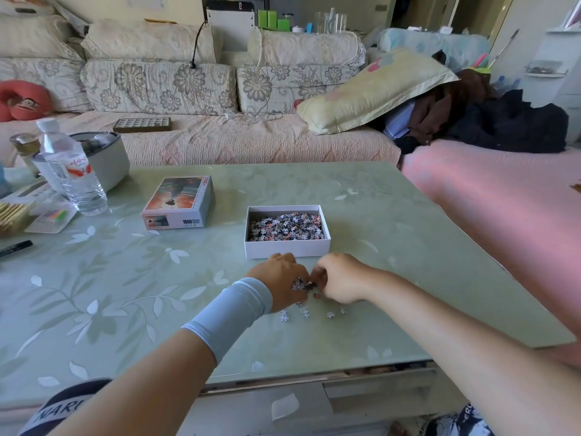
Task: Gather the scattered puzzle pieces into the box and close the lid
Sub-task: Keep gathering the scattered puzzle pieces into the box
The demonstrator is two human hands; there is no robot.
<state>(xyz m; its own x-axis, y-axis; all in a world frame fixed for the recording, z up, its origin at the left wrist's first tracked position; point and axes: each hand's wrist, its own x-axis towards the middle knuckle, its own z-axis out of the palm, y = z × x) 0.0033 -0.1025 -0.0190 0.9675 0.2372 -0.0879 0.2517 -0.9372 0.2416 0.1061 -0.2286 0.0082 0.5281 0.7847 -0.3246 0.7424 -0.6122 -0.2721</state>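
**Stray Pieces Gathered Beside the Open Box**

Nearest, a few loose pieces point(306, 313) on the green table point(125, 278); just beyond, left hand point(278, 283) curled round a small clump point(301, 284) of pieces; right hand point(341, 278) curled too, probably pinching the same clump, fingertips hidden; behind both, open box point(287, 250), part filled with pieces; farther left, lid point(179, 204) lying apart.

Bright, soft daylight, strongest from upper right, where the doorway point(490, 14) blows out. Table point(125, 278) shows a mild sheen, no hard glare. Shadows are faint and soft-edged, e.g. inside the box point(286, 248). Fisheye bends the sofa point(188, 86) and the table edges, and my arms point(471, 357) balloon at the bottom. Slightly soft overall; pieces point(330, 315) look mushy.
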